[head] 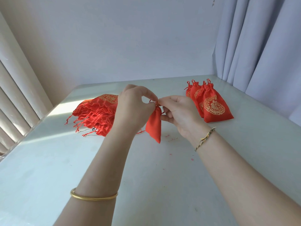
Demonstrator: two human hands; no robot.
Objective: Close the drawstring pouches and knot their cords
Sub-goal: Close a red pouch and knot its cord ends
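Pale, glossy table (48, 176), seen from above, sunlit along its left edge. Two bare forearms reach forward over it: one gold bangle (93, 195) on the left forearm, one woven thread bracelet (205, 138) on the right wrist. A few red thread scraps (172, 139) lie on the surface between the arms.

Mid-table, the left hand (133, 105) and right hand (177, 111) meet. Each pinches the red cord (154, 101) between thumb and forefinger, the remaining fingers loosely curled. One red pouch (154, 126) hangs from this cord, neck gathered, plain side towards the viewer; whether its lower corner touches the table cannot be told.

Behind the left hand, one pile of open pouches (96, 116) lies flat with loose cords trailing towards the left edge; the layers overlap too closely to count. Far right, a group of closed pouches (210, 103) with gold emblems, four cinched tops visible, lean against one another.

Beyond, a plain white wall (130, 38). Pale blue-grey curtain (260, 46) hangs at right; cream vertical folds (16, 95) at left.
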